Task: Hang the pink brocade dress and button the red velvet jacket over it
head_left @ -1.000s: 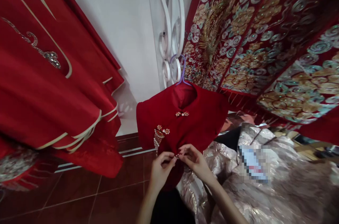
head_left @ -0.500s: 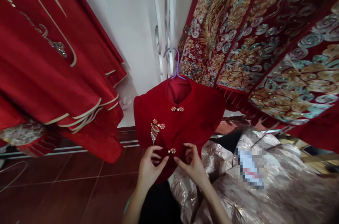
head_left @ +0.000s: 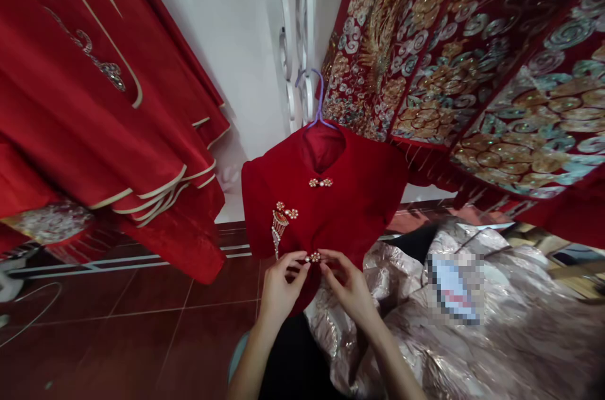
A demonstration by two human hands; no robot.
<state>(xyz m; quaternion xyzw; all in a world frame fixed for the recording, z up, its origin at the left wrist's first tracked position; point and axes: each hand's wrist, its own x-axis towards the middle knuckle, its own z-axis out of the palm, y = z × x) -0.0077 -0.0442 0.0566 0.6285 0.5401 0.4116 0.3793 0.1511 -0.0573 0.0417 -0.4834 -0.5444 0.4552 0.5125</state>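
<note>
A dark red velvet short-sleeved top (head_left: 359, 167) hangs on a purple hanger (head_left: 321, 97). At its collar is a jewelled clasp (head_left: 321, 182), and a beaded brooch with dangling strands (head_left: 280, 223) sits on the chest. Lower on the front is a second jewelled clasp (head_left: 313, 257) with pearl and flower beads. My left hand (head_left: 284, 283) pinches at the left end of this lower clasp, thumb below and fingers above. From the other side, my right hand (head_left: 348, 285) closes thumb and forefinger at its right end. The fingertips partly cover the clasp's ends.
Red garments with pale piping (head_left: 142, 154) hang at the left. On the right hangs a heavily embroidered red garment (head_left: 435, 72). Shiny pinkish-silver fabric (head_left: 520, 337) is heaped below it. White scrollwork (head_left: 307, 22) stands behind the hanger, and a white cable (head_left: 45, 312) lies on the brown tiled floor (head_left: 142, 324).
Both hands have moved up and inward, their fingertips closing at the two ends of the lower clasp. Earlier they were spread farther apart beside and below it. The view has shifted slightly.
</note>
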